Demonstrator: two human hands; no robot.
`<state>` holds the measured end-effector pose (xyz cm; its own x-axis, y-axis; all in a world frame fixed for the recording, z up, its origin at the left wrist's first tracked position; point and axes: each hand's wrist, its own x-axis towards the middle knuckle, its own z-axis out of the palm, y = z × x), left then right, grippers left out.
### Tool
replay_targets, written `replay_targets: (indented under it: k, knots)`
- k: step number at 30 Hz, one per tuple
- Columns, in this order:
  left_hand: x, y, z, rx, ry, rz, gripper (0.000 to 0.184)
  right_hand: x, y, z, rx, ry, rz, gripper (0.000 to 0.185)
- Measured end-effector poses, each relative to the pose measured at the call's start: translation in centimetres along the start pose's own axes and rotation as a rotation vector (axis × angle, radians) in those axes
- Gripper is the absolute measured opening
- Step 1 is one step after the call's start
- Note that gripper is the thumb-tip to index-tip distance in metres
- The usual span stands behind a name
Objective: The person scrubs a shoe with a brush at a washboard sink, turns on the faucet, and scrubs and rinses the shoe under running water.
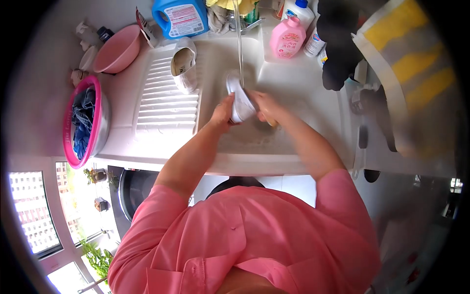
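Note:
My left hand (223, 111) is closed around a white shoe (242, 105) over the sink basin (223, 142), holding it by its side and tilted. A stream of water (240, 54) falls from the top of the view onto the shoe. At the shoe's right side, my right hand (266, 106) is closed and slightly blurred. A short tan handle end (272, 122) pokes out below its fingers; the rest of that tool is hidden. Left of the basin, a second white shoe (184, 68) rests on the ridged washboard (164, 105).
A pink-rimmed tub (70, 125) with dark clothes stands left, a pink basin (117, 49) behind it. A blue detergent jug (181, 18) and a pink bottle (288, 38) line the back. Dark cloth (338, 49) and a yellow-striped cloth (404, 54) hang at the right.

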<state>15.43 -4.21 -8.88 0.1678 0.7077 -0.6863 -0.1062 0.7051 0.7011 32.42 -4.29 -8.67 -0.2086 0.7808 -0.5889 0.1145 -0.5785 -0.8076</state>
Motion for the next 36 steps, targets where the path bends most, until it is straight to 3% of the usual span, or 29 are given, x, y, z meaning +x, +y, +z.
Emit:
replay_targets:
  k: [3, 4, 7, 9, 10, 12, 13, 14, 15, 17, 20, 22, 24, 25, 26, 29, 30, 31, 33, 36]
  knots:
    - [0.1, -0.2, -0.2, 0.073, -0.005, 0.006, 0.041, 7.8, 3.4, 1.8, 0.194, 0.168, -0.111, 0.031]
    - [0.4, -0.3, -0.7, 0.08, -0.017, -0.003, 0.04, 7.5, 4.1, 2.2, 0.137, 0.189, -0.107, 0.037]
    - [0.3, 0.1, -1.3, 0.069, -0.015, 0.016, 0.04, 5.4, 4.4, 2.9, -0.087, 0.245, -0.13, 0.029]
    - [-0.1, 0.4, -0.7, 0.046, 0.005, 0.0, 0.04, -0.6, 0.9, 2.2, 0.028, 0.05, 0.212, 0.027]
    - [-0.5, 0.5, -0.2, 0.023, -0.018, -0.035, 0.04, 0.0, 1.0, 1.9, 0.021, 0.051, 0.217, 0.027]
    - [-0.2, 0.5, -0.2, 0.007, -0.04, -0.059, 0.04, 4.2, 1.9, 0.7, -0.029, 0.121, -0.003, 0.024]
    - [0.9, -0.1, -0.6, -0.008, -0.052, -0.057, 0.041, 8.6, 5.0, 0.1, 0.129, 0.069, -0.218, 0.02]
    - [1.5, -0.9, -0.6, -0.033, -0.068, -0.064, 0.042, 11.4, 7.9, -0.3, 0.126, 0.074, -0.211, 0.02]
    - [1.8, -0.8, -0.5, -0.036, -0.076, -0.063, 0.042, 11.7, 7.5, 0.2, -0.094, 0.062, -0.631, 0.02]
    - [2.2, -0.7, -1.9, -0.027, -0.121, -0.029, 0.042, 11.5, 7.7, 1.4, 0.321, 0.011, -0.267, 0.023]
    - [2.3, -0.7, -1.5, -0.084, -0.086, -0.018, 0.043, -1.8, -2.2, 1.5, -0.102, 0.041, 0.151, 0.028]
    - [0.5, -0.1, -0.4, -0.045, -0.096, -0.01, 0.043, 1.5, -0.1, 0.8, -0.168, 0.095, 0.136, 0.034]
    - [0.7, 0.3, -0.6, 0.018, -0.11, 0.005, 0.043, 8.2, 3.5, -0.8, -0.053, 0.025, -0.164, 0.034]
    - [1.7, -0.2, -1.3, 0.002, -0.119, -0.01, 0.042, 8.2, 3.9, 0.7, 0.223, 0.095, -0.204, 0.034]
    - [2.5, -0.3, -1.5, -0.018, -0.128, -0.018, 0.042, 11.4, 5.9, 0.9, 0.225, 0.159, -0.183, 0.035]
    - [1.3, 0.1, -1.5, -0.047, -0.057, 0.027, 0.045, 2.3, 1.1, 2.2, 0.154, 0.117, -0.172, 0.037]
    - [1.3, 0.3, -1.1, -0.082, -0.009, 0.035, 0.049, -0.9, -0.8, 1.8, 0.038, 0.051, -0.035, 0.037]
    - [2.4, -0.3, -1.2, -0.082, -0.017, 0.031, 0.049, -3.2, -1.4, 1.3, -0.078, -0.014, 0.104, 0.039]
    - [5.6, -1.6, -2.0, -0.196, -0.154, 0.147, 0.043, -5.5, -1.0, -0.1, -0.104, -0.08, 0.087, 0.039]
    - [1.3, 0.8, -0.2, -0.309, -0.134, 0.007, 0.047, -7.4, -1.3, -1.6, -0.136, -0.187, 0.089, 0.04]
